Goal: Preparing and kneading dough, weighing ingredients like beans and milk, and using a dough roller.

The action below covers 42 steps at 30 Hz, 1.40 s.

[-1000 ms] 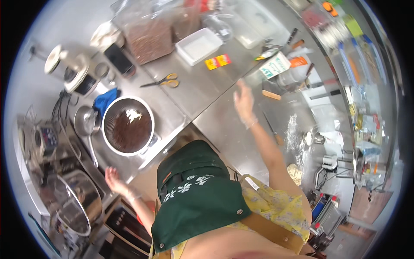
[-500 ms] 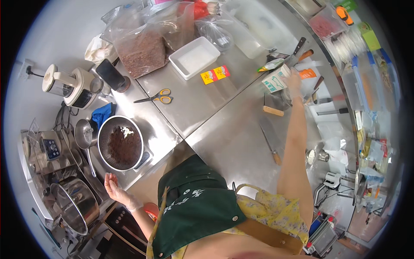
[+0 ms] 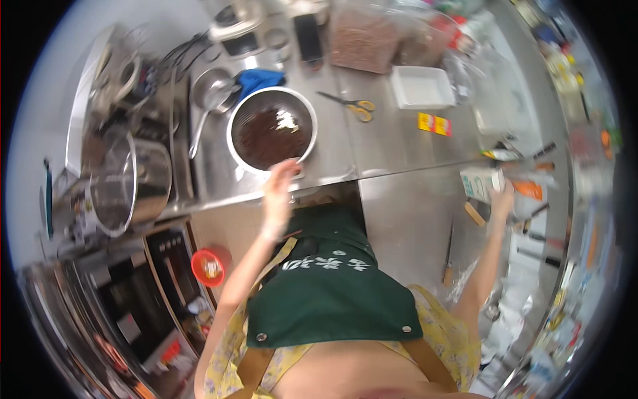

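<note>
At the left of the steel worktop stands a round sieve (image 3: pixel 239 126), dark and perforated inside with a white rim. Dark brown powder (image 3: pixel 269 143) lies in it, with a small white heap (image 3: pixel 287 120) on top. My left hand (image 3: pixel 278 196), in a thin clear glove, is at its near rim, fingers stretched and somewhat blurred; I see nothing held in them. On the far right, my right hand (image 3: pixel 503 199) grips the side of a white and green carton (image 3: pixel 476 184). A wooden-edged scraper (image 3: pixel 474 213) lies just nearer than the carton.
Yellow-handled scissors (image 3: pixel 359 106), a white tray (image 3: pixel 425 86) and yellow-red packets (image 3: pixel 434 124) lie farther back. A long knife (image 3: pixel 448 256) rests at the right, with other knives beyond the carton. Left of the sieve are a steel ladle (image 3: pixel 203 123) and blue cloth (image 3: pixel 259 81).
The view has swung to the left. My left hand has risen from below the counter edge to the sieve's near rim. My right hand stays at the carton.
</note>
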Available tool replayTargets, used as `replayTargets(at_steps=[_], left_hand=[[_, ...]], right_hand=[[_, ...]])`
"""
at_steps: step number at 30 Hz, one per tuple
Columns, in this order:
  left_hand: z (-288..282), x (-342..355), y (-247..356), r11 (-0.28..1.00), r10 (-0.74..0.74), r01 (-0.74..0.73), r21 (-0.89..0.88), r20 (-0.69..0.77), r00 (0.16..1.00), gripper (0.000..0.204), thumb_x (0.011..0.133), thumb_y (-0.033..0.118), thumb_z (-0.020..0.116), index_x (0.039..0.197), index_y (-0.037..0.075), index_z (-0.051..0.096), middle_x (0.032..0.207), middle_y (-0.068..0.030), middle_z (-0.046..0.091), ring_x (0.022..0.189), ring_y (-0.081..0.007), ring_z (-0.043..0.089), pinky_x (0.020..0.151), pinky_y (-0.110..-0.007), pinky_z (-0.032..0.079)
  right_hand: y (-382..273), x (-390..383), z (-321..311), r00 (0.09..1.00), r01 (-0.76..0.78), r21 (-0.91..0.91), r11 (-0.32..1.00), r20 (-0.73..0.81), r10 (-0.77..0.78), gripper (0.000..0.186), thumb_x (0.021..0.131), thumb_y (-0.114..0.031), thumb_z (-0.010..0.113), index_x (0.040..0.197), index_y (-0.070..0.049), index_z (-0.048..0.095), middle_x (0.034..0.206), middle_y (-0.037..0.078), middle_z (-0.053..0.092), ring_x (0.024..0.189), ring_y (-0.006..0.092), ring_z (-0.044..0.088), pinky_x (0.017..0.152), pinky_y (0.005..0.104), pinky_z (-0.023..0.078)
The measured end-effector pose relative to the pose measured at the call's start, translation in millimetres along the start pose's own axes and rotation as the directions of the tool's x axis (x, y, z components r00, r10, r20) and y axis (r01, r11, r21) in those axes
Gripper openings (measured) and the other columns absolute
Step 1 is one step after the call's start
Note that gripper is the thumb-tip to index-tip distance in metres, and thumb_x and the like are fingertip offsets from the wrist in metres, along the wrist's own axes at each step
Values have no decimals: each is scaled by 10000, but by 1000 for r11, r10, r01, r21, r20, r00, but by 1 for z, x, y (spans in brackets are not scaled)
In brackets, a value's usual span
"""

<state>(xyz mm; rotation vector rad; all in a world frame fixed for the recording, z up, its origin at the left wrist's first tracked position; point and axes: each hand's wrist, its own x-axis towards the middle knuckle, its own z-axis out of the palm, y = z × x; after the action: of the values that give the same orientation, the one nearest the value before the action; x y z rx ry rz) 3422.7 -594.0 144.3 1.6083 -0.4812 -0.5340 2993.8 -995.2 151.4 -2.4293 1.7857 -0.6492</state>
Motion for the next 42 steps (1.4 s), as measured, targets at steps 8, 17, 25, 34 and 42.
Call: replayTargets(at_steps=[8, 17, 25, 34, 42], left_hand=[[93, -14, -2, 969, 163, -239, 71, 545, 822, 730, 780, 224, 730, 1387, 54, 363, 1321, -174, 466, 1205, -324, 469, 1019, -392, 380], [48, -11, 10, 948, 317, -299, -112, 448, 836, 639, 699, 193, 803, 1244, 37, 509, 1197, -123, 556, 1125, -278, 536, 958, -357, 418], [21, -9, -11, 960, 245, -186, -212, 304, 920, 555, 693, 216, 799, 1170, 70, 555, 1149, -96, 577, 1089, -280, 553, 921, -375, 443], [5, -10, -60, 983, 54, 44, -179, 508, 860, 749, 723, 128, 785, 1344, 51, 373, 1293, -133, 438, 1216, -199, 430, 1019, -336, 365], [8, -22, -47, 638, -182, 558, -531, 600, 779, 586, 823, 150, 720, 1305, 73, 396, 1162, -52, 549, 1111, -137, 512, 958, -302, 417]], right_hand=[[-192, -87, -44, 878, 104, 529, 842, 349, -328, 551, 665, -21, 766, 1164, 29, 538, 1080, 98, 589, 1011, 203, 566, 909, 311, 438], [-333, -132, -30, 637, 294, 660, 691, 404, -657, 540, 643, -59, 786, 1132, -39, 558, 1043, 117, 587, 999, 290, 578, 858, 344, 462], [-377, -134, -12, 512, 470, 668, 578, 327, -794, 474, 642, -51, 776, 1070, -57, 572, 1004, 103, 601, 969, 313, 574, 830, 382, 468], [-408, -119, -22, 383, 487, 676, 554, 404, -830, 458, 652, -77, 773, 1070, -39, 588, 1024, 106, 611, 972, 296, 580, 853, 360, 463], [-415, -111, 21, 448, 340, 725, 599, 435, -781, 533, 705, -220, 773, 1153, 1, 588, 1045, 124, 609, 986, 256, 589, 868, 326, 452]])
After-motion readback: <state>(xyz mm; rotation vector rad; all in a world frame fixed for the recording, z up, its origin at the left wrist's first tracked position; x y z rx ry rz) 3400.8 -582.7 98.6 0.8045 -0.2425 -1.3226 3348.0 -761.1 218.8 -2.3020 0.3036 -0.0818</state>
